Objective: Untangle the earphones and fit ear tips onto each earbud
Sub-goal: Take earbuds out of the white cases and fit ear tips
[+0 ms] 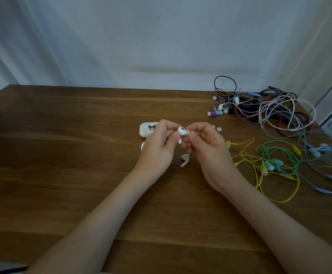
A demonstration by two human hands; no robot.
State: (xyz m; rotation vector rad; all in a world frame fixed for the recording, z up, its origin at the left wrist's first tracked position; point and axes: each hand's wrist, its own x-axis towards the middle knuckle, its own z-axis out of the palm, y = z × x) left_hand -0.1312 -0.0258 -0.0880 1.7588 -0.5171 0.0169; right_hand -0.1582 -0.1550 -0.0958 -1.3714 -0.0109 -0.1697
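My left hand (158, 146) pinches a white wireless earbud (181, 131) above the middle of the wooden table (62, 155), stem pointing down. My right hand (205, 144) meets it from the right, its fingertips closed on the earbud's nozzle end, where a small ear tip (187, 132) shows. A second white earbud (185, 160) lies on the table just below my hands. Two loose white ear tips (218, 129) rest beyond my right hand.
A white charging case (146, 129) with a cartoon sticker sits behind my left hand. A tangled heap of wired earphones (260, 107) fills the far right. Yellow and green wired earphones (270, 161) sprawl at the right. The wall runs along the table's far edge.
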